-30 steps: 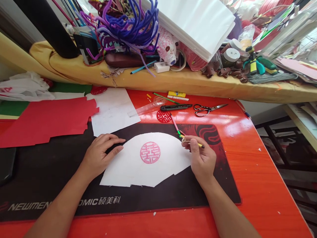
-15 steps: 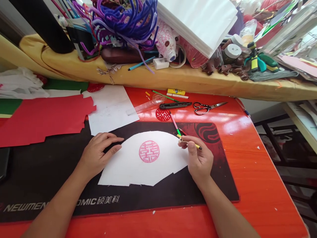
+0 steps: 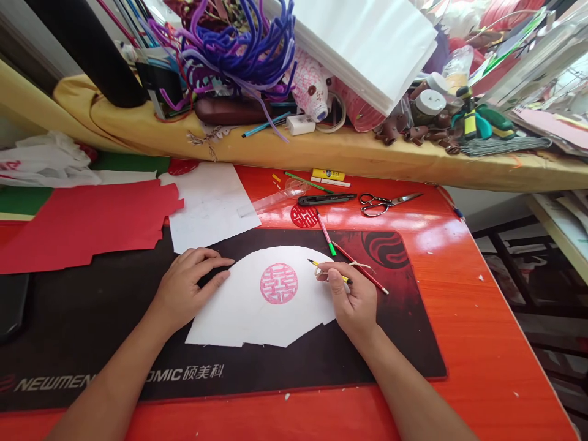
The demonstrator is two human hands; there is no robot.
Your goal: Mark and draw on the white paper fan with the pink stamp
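Observation:
A white fan-shaped paper (image 3: 257, 324) lies on the black desk mat (image 3: 294, 367), with a round pink drawn symbol (image 3: 278, 283) near its middle. My left hand (image 3: 188, 286) rests at its upper left edge, fingers stretched out and thumb apart. Over the right part of the paper, my right hand (image 3: 353, 294) grips a yellow pencil (image 3: 313, 263) with a dark tip, which points up and left toward the symbol. A pale string hangs about the pencil. Beyond that hand lie a red pencil (image 3: 380, 286) and a pink-and-green pen (image 3: 324, 234).
Behind the mat are a red paper cutout (image 3: 304, 215), a black utility knife (image 3: 327, 199), scissors (image 3: 384, 204), a clear ruler (image 3: 271, 200) and a yellow glue stick (image 3: 327, 174). Red paper (image 3: 101, 223) and a white sheet (image 3: 211, 208) lie left. A crowded shelf (image 3: 367, 147) borders the back.
My right hand has moved left over the paper, and the pencil's dark tip now reaches farther in toward the symbol. More of the red pencil shows. My left hand stays at the paper's edge.

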